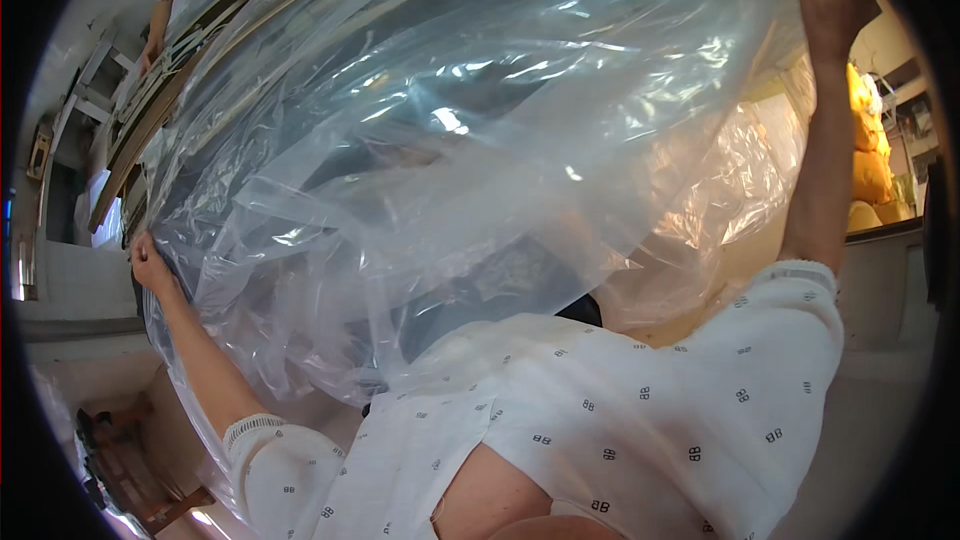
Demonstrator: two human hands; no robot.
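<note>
A large clear plastic sheet, creased and shiny, spreads across the middle of the view between my two arms. My left hand is closed on the sheet's left edge, with the thumb and fingers pinched together. Raised high at the upper right, my right hand grips the sheet's far right corner; its fingertips are partly cut off by the view's dark rim. Part of the sheet hangs down in front of my white patterned shirt.
Beyond the sheet at the upper left, a co-worker's hand rests by long wooden strips. Yellow bundles stand at the right above a dark-edged counter. A wooden stool-like frame is at the lower left.
</note>
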